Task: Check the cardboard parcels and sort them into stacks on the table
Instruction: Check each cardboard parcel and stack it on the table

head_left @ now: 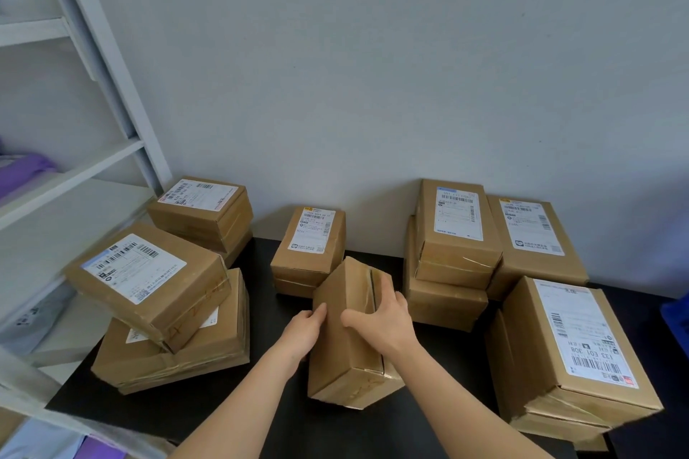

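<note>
A cardboard parcel point(346, 358) is held tilted over the tabletop point(268, 309), clamped between both hands. The left hand point(307, 328) is curled against its left face, and the right hand point(386, 320) is wrapped over its taped upper edge. No label is shown on the faces turned towards the camera, so this parcel is judged to be under inspection and not yet sorted.

Much of the sorting appears to be done. To the left of the hands a near-left stack point(167, 339) is seen, its top box skewed, and a far-left stack point(203, 214) beyond it. A middle stack point(309, 250) stands just beyond the hands. To the right are a far-right stack point(453, 246) and a near-right stack point(570, 350).

What is left, by this judgement, is for a stack to be chosen for the held parcel.
</note>
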Demonstrator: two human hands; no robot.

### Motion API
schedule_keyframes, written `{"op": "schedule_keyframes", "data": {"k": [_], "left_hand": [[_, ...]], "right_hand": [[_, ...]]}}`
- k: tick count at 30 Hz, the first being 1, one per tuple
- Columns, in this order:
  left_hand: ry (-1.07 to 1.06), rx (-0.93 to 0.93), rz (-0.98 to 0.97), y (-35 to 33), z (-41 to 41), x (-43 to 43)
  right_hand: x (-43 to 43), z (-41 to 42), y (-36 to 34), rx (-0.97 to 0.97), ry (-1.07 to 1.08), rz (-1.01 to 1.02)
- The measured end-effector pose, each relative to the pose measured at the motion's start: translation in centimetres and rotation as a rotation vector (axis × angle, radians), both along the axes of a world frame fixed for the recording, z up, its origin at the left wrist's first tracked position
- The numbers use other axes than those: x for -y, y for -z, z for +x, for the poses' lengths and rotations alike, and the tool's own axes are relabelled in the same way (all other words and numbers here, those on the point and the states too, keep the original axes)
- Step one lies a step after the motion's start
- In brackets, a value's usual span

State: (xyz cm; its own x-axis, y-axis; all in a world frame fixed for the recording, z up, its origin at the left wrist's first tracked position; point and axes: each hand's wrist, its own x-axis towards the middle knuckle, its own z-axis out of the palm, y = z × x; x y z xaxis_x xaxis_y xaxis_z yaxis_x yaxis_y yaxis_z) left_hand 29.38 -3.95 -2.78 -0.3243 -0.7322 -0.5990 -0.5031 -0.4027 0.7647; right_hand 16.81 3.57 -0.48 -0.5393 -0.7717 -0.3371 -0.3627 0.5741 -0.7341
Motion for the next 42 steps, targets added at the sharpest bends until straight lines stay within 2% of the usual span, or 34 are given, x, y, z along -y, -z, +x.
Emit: {"op": "schedule_keyframes", "data": {"k": [6,15,23,26,42], "left_hand": [[-0.001,-0.055,-0.055,-0.1,0.1,0.3],[0.069,0.045,-0.244,0.0,0.2,0.2],[0.186,0.121,-0.286,0.1,-0.4,-0.3],[0.171,0.096,-0.237,0.3,-0.5,-0.2],[0.163,0.086,-0.124,-0.1,-0.6,0.6]], "right_hand": [[-0.6,-0.9,0.3,0.304,0.030,-0.012],[-0.7,-1.4,0.9,0.460,0.054,0.057],[-1.2,-1.3,2.0,0.418,0.069,0.044],[-1.1,-1.4,2.4,0.372,0.061,0.055],[-0.5,-1.7,2.7,0.406,0.090,0.119]]}}
